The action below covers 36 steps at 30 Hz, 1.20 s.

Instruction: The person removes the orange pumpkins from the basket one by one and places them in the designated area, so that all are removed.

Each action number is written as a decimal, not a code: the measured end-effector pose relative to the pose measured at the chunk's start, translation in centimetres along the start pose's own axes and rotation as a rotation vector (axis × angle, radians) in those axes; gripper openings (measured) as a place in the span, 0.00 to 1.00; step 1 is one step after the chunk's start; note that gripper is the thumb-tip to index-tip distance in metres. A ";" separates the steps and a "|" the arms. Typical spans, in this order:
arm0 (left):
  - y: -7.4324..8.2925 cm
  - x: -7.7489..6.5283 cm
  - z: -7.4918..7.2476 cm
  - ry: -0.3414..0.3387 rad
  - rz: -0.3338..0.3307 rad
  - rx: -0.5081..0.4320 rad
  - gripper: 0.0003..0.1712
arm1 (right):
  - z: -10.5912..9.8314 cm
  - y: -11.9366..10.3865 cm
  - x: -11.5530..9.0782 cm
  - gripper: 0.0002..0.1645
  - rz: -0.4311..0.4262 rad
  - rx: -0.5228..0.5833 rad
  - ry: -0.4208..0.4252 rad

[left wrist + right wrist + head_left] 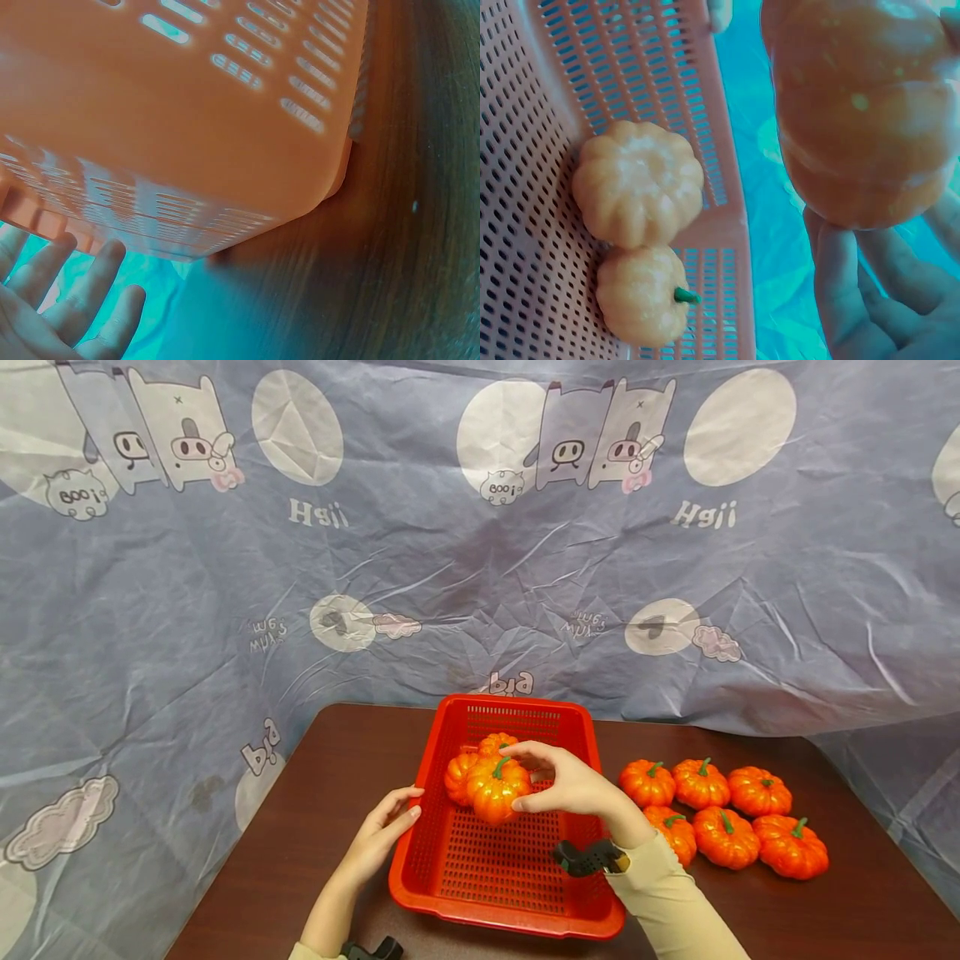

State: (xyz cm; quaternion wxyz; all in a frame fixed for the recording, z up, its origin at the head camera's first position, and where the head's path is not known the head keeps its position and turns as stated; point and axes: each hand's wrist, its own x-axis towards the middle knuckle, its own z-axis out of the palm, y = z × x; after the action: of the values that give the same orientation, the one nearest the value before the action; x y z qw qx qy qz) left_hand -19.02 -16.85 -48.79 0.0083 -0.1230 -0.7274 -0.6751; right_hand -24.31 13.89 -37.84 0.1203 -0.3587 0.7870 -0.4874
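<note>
My right hand (566, 783) grips a small orange toy pumpkin (497, 792) with a green stem and holds it over the red basket (506, 925). In the right wrist view, the curled fingers (836, 277) press against the held pumpkin (862, 120). Two more pumpkins, one with its stem turned sideways (641, 296) and one showing its ribbed underside (637, 184), lie touching inside the basket. My left hand (378, 833) is at the basket's left rim, its fingertips touching it. From the left wrist, its fingers (86, 300) look nearly straight beside the slotted wall (165, 135).
Right of the basket, several pumpkins (726, 837) stand in two rows on the dark brown table (300, 827). A grey-blue cloth (480, 568) with cartoon prints hangs behind and to the sides. A black wrist device (585, 857) sits over the basket's right side.
</note>
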 end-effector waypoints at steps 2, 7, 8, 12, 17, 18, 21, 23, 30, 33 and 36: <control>0.0 0.0 0.0 -0.002 0.001 -0.001 0.18 | -0.3 0.0 -0.4 0.37 -0.003 0.011 0.023; 0.0 0.0 0.0 -0.003 0.009 -0.005 0.18 | -1.2 -0.1 -1.7 0.37 -0.003 0.006 0.093; 0.1 0.0 0.0 -0.003 0.011 -0.004 0.18 | -1.3 -0.1 -2.0 0.37 -0.004 0.000 0.109; 0.1 -0.1 0.1 0.003 0.010 0.002 0.18 | -1.9 0.0 -3.2 0.37 -0.017 -0.008 0.167; 0.2 -0.1 0.0 0.003 0.006 0.003 0.18 | -2.3 -0.1 -4.7 0.38 -0.027 -0.001 0.245; 0.2 -0.1 0.1 0.002 0.009 0.000 0.18 | -2.4 0.0 -5.1 0.38 -0.029 -0.002 0.262; 0.2 -0.1 0.1 0.000 0.013 -0.003 0.18 | -2.4 0.1 -6.0 0.38 -0.021 -0.009 0.308; 0.2 -0.1 0.1 0.002 0.013 -0.003 0.18 | -2.3 0.3 -6.6 0.38 -0.014 -0.008 0.338; 0.2 0.0 0.1 0.006 0.001 -0.011 0.18 | -2.6 0.5 -8.7 0.38 -0.032 -0.022 0.460; 0.2 0.0 0.1 0.006 0.001 -0.011 0.19 | -3.1 0.4 -9.7 0.38 -0.017 -0.057 0.503; 0.1 0.0 0.1 0.007 0.000 -0.011 0.19 | -3.4 0.4 -10.7 0.39 0.022 -0.073 0.530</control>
State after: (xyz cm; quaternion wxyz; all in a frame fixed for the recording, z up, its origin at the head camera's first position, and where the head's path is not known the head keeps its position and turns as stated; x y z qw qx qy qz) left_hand -18.93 -16.72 -48.67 0.0103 -0.1207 -0.7238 -0.6793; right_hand -18.63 23.59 -38.18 -0.0978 -0.2141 0.8117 -0.5345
